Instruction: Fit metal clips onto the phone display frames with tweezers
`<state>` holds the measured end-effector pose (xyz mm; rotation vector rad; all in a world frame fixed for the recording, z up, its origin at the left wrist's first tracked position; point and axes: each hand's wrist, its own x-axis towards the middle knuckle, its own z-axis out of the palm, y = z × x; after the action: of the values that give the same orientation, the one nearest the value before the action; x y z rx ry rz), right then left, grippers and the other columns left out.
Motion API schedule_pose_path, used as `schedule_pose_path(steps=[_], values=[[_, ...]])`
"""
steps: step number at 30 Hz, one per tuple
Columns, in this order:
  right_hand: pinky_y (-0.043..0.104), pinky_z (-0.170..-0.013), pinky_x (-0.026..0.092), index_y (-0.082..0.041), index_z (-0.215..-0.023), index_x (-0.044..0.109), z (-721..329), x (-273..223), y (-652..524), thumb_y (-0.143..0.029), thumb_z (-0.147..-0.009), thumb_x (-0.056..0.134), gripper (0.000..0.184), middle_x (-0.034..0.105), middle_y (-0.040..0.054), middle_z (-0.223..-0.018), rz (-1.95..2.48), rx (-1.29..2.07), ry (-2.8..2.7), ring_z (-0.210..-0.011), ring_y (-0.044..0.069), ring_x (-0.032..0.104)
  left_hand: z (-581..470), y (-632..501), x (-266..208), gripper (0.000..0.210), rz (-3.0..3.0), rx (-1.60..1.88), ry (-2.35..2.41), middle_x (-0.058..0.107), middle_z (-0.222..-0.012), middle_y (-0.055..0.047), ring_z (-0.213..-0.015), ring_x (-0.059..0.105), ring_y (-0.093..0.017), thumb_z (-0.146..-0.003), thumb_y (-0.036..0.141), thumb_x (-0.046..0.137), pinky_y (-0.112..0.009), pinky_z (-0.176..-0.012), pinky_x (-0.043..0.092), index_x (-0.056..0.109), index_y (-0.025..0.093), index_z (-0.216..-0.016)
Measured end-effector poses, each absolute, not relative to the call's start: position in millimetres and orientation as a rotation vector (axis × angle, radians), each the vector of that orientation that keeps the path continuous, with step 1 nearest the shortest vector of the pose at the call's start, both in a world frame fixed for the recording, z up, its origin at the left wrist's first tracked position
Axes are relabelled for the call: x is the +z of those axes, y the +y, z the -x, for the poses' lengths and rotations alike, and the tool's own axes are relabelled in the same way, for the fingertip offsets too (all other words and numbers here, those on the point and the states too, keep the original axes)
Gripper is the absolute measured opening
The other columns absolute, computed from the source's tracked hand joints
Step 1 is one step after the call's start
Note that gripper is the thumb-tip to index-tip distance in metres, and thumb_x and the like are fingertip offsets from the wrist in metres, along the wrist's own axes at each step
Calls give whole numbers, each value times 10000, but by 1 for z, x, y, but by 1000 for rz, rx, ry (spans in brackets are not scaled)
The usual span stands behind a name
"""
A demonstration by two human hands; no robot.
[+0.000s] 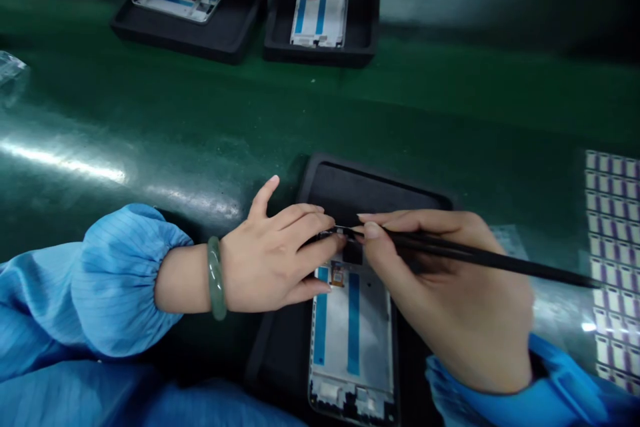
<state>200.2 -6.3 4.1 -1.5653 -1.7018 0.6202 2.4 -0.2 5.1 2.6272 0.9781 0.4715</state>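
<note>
A phone mid-frame (pixel 375 333) with two blue adhesive strips lies in a black foam tray (pixel 380 177) close to my body. My left hand (pixel 280 253), with a green bangle at the wrist, bends over the frame's upper end. Its fingertips press there and the little finger sticks out. Whatever small part lies under those fingertips is hidden. In my right hand (pixel 450 280) is a pair of slim black tweezers (pixel 465 252), pinched near the front. Their tip meets the frame's upper end beside my left fingertips.
Two more black trays stand at the back, the left tray (pixel 175 40) and the right tray (pixel 367 13), each bearing a phone frame. A sheet of small stickers or parts (pixel 615 247) lies at right. Clear plastic (pixel 10 67) shows at far left on the green mat (pixel 200 107).
</note>
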Motion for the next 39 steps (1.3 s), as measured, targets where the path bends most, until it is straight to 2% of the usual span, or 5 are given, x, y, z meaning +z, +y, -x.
schedule_pose_path(steps=[10, 15, 23, 29, 39], values=[[333, -721, 566, -294, -914, 579, -190, 12, -8, -205, -832, 647, 139, 691, 2, -887, 1474, 459, -1941, -814, 196, 701, -2, 0, 3, 384, -2644, 466, 988, 633, -1223, -137, -1207, 541, -274, -961, 389, 493, -677, -1143, 103, 568, 126, -1231], [271, -549, 591, -244, -851, 588, -202, 7, -3, -298, -801, 715, 147, 723, 14, -825, 1584, 730, -1497, -679, 173, 724, -3, 0, 3, 366, -2639, 485, 977, 628, -1231, -122, -1202, 539, -259, -965, 378, 493, -667, -1148, 92, 567, 126, -1221], [321, -685, 606, -245, -881, 610, -198, 5, -3, -311, -812, 695, 128, 715, 0, -858, 1540, 667, -1626, -799, 176, 721, -3, -1, 2, 376, -2635, 496, 977, 630, -1223, -122, -1207, 537, -257, -959, 390, 502, -628, -1168, 44, 577, 124, -1214], [246, -592, 582, -234, -846, 614, -197, 8, -6, -324, -811, 698, 128, 707, -16, -813, 1624, 516, -1616, -680, 130, 705, -2, -1, 2, 385, -2634, 480, 979, 623, -1235, -121, -1215, 529, -257, -964, 389, 495, -621, -1170, 29, 564, 129, -1239], [283, -647, 566, -262, -905, 647, -197, 2, -2, -296, -826, 690, 97, 701, -4, -888, 1550, 610, -1688, -762, 156, 699, -3, -1, 3, 375, -2632, 465, 988, 622, -1239, -131, -1211, 529, -267, -969, 393, 486, -642, -1154, 94, 568, 133, -1226]])
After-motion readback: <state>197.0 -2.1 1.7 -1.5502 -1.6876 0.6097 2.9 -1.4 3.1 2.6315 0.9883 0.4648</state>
